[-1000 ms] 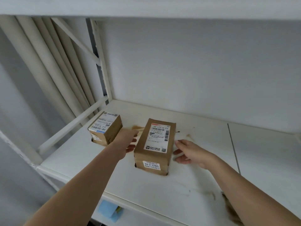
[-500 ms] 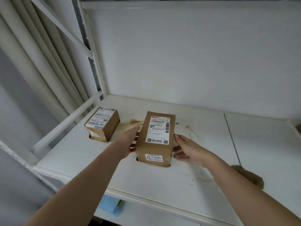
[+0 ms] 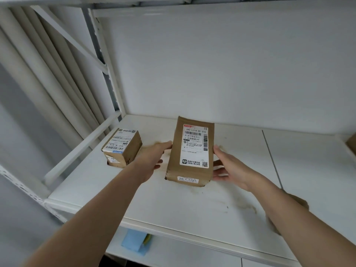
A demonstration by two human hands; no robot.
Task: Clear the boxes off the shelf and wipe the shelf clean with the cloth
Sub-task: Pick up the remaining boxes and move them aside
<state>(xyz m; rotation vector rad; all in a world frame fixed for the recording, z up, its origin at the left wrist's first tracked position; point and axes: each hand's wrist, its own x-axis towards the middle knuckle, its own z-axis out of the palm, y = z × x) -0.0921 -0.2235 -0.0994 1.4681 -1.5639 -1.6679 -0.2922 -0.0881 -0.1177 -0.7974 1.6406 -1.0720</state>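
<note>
You have the tall cardboard box (image 3: 192, 151) between your two palms, over the middle of the white shelf (image 3: 173, 205), its white shipping label facing up toward you and a smaller sticker on its near end. Whether its bottom edge touches the shelf board or sits just above it cannot be told. Your left hand (image 3: 152, 160) presses against the box's left side with fingers straight and close together, thumb on top near the upper edge. Your right hand (image 3: 229, 168) presses the right side, fingers straight and slightly spread, thumb up against the box's edge. Brown stains smear the shelf board around the box's base and run on toward the front right, where a thicker brown patch (image 3: 273, 222) shows behind your right forearm. To the left, near the shelf's side rail, a smaller cardboard box (image 3: 121, 149) with its own labels stands on the board, apart from your left hand. On the lower shelf, a light blue cloth (image 3: 134, 241) lies below the front edge
</note>
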